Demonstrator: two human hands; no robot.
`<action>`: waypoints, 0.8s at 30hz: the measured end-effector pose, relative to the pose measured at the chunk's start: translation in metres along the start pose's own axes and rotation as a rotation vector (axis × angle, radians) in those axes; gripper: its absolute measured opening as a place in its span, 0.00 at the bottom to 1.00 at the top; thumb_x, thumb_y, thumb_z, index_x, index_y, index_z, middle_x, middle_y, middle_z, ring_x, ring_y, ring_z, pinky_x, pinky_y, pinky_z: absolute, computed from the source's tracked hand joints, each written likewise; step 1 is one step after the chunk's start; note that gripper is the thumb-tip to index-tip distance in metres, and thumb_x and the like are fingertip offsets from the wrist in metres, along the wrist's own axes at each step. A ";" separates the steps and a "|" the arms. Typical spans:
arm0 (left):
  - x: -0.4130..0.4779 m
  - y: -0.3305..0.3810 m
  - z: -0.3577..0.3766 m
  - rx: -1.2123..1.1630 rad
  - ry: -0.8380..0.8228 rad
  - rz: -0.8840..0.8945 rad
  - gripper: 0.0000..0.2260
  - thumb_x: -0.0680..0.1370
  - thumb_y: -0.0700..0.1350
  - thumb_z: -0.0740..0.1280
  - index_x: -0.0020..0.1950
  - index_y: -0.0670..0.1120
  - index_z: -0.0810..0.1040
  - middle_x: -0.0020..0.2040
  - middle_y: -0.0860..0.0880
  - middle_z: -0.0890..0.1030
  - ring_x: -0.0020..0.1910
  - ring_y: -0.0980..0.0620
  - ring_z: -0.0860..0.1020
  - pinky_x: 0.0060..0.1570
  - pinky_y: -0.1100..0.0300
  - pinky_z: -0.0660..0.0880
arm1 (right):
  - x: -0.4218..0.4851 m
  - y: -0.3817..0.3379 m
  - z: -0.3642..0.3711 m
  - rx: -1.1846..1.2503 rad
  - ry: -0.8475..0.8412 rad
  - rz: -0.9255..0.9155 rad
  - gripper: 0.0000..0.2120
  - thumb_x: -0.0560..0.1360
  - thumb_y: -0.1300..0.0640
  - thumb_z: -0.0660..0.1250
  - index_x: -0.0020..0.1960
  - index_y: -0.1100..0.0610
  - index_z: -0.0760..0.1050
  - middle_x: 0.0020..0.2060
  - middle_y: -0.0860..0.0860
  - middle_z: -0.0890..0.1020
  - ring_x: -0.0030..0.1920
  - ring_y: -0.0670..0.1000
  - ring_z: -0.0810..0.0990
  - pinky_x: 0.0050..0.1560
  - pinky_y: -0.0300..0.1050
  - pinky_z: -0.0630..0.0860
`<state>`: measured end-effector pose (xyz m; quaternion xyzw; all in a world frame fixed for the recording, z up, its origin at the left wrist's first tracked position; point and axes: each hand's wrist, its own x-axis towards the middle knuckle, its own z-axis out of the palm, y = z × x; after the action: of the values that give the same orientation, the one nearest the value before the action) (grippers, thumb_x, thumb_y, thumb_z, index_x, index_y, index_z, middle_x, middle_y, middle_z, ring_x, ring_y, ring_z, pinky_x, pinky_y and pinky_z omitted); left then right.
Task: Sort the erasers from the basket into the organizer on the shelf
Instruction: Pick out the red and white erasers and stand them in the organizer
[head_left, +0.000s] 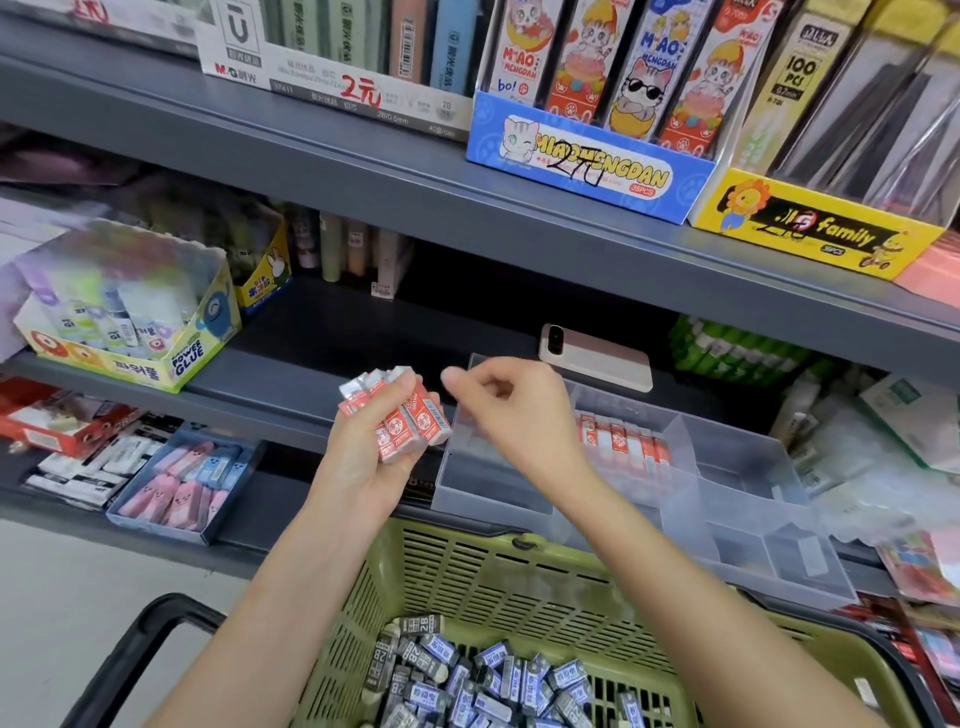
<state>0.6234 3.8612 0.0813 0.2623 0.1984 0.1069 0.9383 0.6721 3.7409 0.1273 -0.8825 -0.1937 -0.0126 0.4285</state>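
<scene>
My left hand grips a bunch of red-and-white erasers above the green basket. To their right my right hand hovers with loosely curled fingers and holds nothing, over the left compartment of the clear plastic organizer on the shelf. A row of red erasers stands upright in the organizer's middle compartment. In the basket lie several blue and black 2B erasers.
A phone lies on the shelf behind the organizer. A tray of pink and blue erasers and a glue box are at the left. Pencil-lead boxes fill the upper shelf. The basket's black handle sticks out lower left.
</scene>
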 end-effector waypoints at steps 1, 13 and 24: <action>0.000 0.000 0.000 0.009 -0.023 0.019 0.16 0.63 0.40 0.74 0.49 0.44 0.78 0.39 0.47 0.85 0.41 0.50 0.84 0.36 0.57 0.80 | -0.010 -0.007 0.000 0.008 -0.032 -0.018 0.10 0.70 0.42 0.69 0.36 0.48 0.79 0.28 0.42 0.80 0.32 0.39 0.78 0.37 0.38 0.74; -0.023 -0.008 0.017 0.227 -0.174 0.257 0.18 0.64 0.44 0.76 0.50 0.47 0.76 0.45 0.45 0.85 0.45 0.45 0.84 0.41 0.58 0.80 | -0.046 0.021 -0.063 0.366 0.070 0.266 0.08 0.68 0.61 0.71 0.32 0.53 0.82 0.27 0.45 0.81 0.26 0.40 0.75 0.28 0.33 0.68; -0.030 -0.012 0.042 0.181 -0.146 0.112 0.15 0.68 0.47 0.71 0.52 0.43 0.77 0.49 0.45 0.85 0.50 0.44 0.83 0.41 0.57 0.80 | 0.008 0.061 -0.081 -0.326 -0.010 0.623 0.14 0.61 0.50 0.73 0.42 0.58 0.80 0.35 0.52 0.81 0.41 0.56 0.81 0.35 0.39 0.69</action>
<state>0.6157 3.8237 0.1170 0.3638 0.1233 0.1212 0.9153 0.7121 3.6479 0.1345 -0.9561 0.0875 0.0923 0.2642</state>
